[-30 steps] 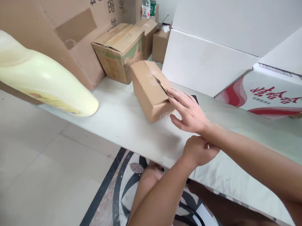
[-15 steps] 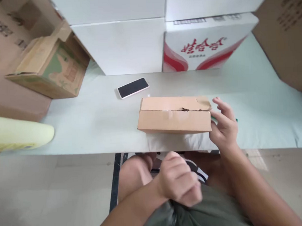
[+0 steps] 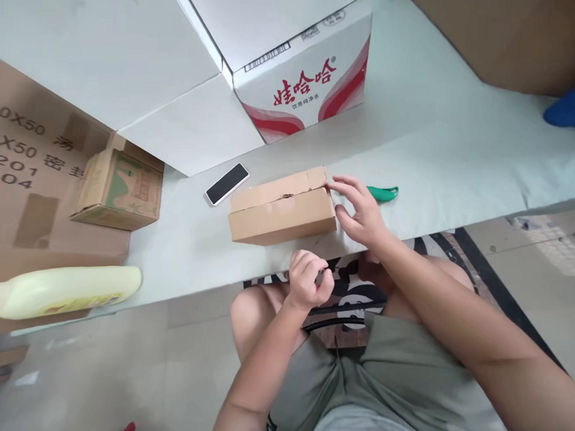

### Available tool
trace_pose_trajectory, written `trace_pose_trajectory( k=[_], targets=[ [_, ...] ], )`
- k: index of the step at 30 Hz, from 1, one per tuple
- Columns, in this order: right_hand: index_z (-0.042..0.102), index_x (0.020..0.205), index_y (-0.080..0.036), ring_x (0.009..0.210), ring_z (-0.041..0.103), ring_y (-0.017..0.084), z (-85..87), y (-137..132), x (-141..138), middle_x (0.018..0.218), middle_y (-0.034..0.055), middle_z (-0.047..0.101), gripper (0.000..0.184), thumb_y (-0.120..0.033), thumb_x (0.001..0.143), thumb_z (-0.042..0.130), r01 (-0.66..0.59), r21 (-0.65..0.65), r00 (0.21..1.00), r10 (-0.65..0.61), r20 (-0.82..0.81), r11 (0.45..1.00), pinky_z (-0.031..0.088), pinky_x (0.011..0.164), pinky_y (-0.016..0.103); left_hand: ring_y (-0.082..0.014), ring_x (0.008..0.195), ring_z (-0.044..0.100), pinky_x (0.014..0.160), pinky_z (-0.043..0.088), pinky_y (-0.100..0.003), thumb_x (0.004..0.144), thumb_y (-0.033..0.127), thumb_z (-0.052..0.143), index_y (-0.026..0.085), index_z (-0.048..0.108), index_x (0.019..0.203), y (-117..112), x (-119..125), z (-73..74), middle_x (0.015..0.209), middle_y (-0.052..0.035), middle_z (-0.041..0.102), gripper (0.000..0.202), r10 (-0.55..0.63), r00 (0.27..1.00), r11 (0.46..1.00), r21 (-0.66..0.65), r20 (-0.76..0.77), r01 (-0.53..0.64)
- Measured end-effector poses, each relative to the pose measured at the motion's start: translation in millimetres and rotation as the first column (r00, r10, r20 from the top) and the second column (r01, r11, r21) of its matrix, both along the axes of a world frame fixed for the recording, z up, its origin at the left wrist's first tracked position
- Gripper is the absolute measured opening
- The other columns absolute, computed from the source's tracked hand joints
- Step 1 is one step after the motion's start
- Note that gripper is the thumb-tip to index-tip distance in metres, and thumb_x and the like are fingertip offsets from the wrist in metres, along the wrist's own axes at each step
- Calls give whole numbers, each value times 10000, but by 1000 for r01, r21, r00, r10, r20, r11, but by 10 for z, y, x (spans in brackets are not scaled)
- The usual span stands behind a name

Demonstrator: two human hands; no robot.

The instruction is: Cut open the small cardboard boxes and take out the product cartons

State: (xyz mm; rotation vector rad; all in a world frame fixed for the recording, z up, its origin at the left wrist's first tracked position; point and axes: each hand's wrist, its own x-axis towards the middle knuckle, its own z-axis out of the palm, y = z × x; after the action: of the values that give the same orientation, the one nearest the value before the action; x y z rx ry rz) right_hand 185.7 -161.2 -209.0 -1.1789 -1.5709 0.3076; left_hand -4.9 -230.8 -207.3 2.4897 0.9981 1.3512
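head view: i look down on a small cardboard box (image 3: 281, 208) lying flat near the front edge of a pale table (image 3: 457, 163), its flaps closed and its long side facing me. my right hand (image 3: 361, 215) is open with the fingers spread, and the fingertips (image 3: 336, 186) touch the box's right end; it grips nothing. my left hand (image 3: 308, 286) sits lower, just off the table's front edge and above my knee, curled into a fist around a small dark object (image 3: 321, 276) that shows between the fingers; i cannot tell what it is.

a black phone (image 3: 228, 184) lies face up just behind the box's left corner, apart from it. a green tool (image 3: 382, 193) rests on the table just beyond my right hand, partly hidden by the fingers.

behind the phone stand plain white cartons (image 3: 183, 128), and beside them a white carton with red stripes and red lettering (image 3: 305, 91). to the left, a smaller printed cardboard box (image 3: 119, 191) leans against a big brown carton (image 3: 18, 151) marked with numbers. a pale yellow bottle (image 3: 62, 292) lies on its side at the table's left front corner. another brown carton (image 3: 498, 28) fills the far right corner, with a blue thing (image 3: 569, 108) at the frame's right edge.
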Motion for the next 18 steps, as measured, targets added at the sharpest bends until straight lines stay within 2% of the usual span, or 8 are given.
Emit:
trace_pose_trajectory(
  k=[4,7,9,12,15,17,18],
  targets=[
    [665,1221,-241,1280,648,268,219,-81,10,1333,128,659,397,-163,888,463,64,18,994,-63,-87,998,583,1064,493,-160,614,556,609,459,-286,879,135,543,220,531,904,-147,-102,51,667,16,569,89,60,998,998,-12,29,-59],
    [652,1226,-253,1318,623,260,416,-156,-9,1391,115,627,390,-170,900,455,126,-14,978,-127,-168,992,595,1034,464,-153,595,549,597,461,-280,887,152,547,221,532,881,-222,-215,105,652,23,553,71,88,995,996,0,45,-88],
    [651,1245,-267,1336,611,246,459,-199,-22,1409,103,613,394,-180,910,463,139,-10,964,-138,-229,990,603,1020,433,-149,585,538,587,454,-277,900,162,546,222,526,850,-223,-286,154,639,24,544,81,105,992,994,22,70,-107],
    [679,1195,-272,1331,613,240,328,-213,-14,1380,98,622,337,-208,921,494,163,-35,939,-166,-302,986,614,1004,414,-142,557,506,570,424,-280,923,164,533,220,516,801,-97,-368,275,610,26,522,135,128,981,987,79,146,-140],
    [691,1136,-243,1288,640,258,77,-141,12,1333,116,648,289,-245,895,532,240,-172,893,-287,-347,955,625,988,447,-145,549,477,565,381,-286,931,192,538,221,522,798,200,-414,487,598,34,480,138,138,951,969,160,278,-187],
    [687,1157,-230,1242,671,258,-53,-82,16,1306,121,673,311,-269,883,546,237,-275,870,-329,-367,932,622,998,477,-145,552,461,568,343,-279,922,205,546,221,525,792,464,-440,667,586,49,401,132,139,905,953,194,403,-233],
    [688,1169,-229,1232,680,257,-93,-61,14,1300,119,683,323,-281,880,553,214,-306,873,-322,-366,928,619,1005,486,-135,534,439,557,309,-271,894,205,566,214,521,760,602,-461,751,576,55,365,142,115,851,938,226,512,-263]
  ],
)
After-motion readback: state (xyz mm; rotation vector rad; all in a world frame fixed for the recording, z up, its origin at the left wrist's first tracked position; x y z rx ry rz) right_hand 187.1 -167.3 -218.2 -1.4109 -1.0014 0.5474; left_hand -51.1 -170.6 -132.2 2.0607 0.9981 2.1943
